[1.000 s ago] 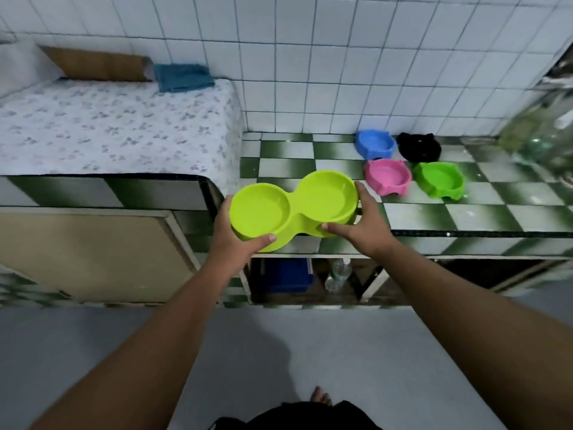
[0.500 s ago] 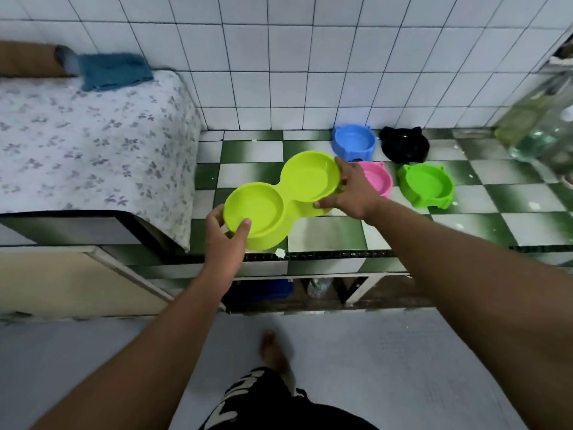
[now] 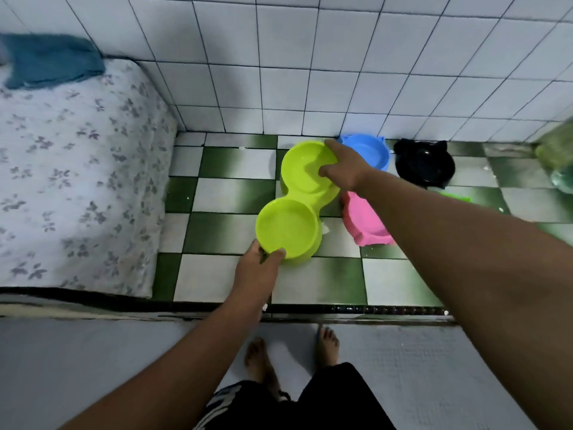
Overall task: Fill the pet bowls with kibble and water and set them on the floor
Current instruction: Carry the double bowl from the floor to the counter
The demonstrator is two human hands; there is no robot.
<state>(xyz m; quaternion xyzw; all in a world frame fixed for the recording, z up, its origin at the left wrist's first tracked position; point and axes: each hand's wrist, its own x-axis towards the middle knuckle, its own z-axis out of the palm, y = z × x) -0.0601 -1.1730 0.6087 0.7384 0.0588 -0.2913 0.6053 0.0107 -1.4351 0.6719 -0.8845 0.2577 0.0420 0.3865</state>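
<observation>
Pet bowls are all empty at this moment — no kibble and no water can be seen in any of them, so I judge the task is only at its beginning. The left hand (image 3: 259, 268) grips the near rim of the lime-green double bowl (image 3: 299, 201), thumb on top of the edge. The right hand (image 3: 344, 169) grips the far rim, with the thumb reaching into the far basin. Both hands are closed on this one bowl, and it sits low over the green-and-white checkered desk (image 3: 325, 280); if its base already touches the tiles, I cannot tell.

The long axis of the double bowl runs from the person toward the tiled wall (image 3: 279, 72), a little slanted to the right at the far end. Both basins open upward.

Just beside it on the right is the pink bowl (image 3: 366, 225), partly under the right forearm. Behind the right hand is the blue bowl (image 3: 372, 152), and the black bowl (image 3: 424, 162) stands further right. A small strip of a green bowl (image 3: 455, 198) shows past the forearm.

Still left, as I judge — filling with kibble, filling with water, and putting the bowls down on the floor (image 3: 93, 367), where the bare feet stand.
</observation>
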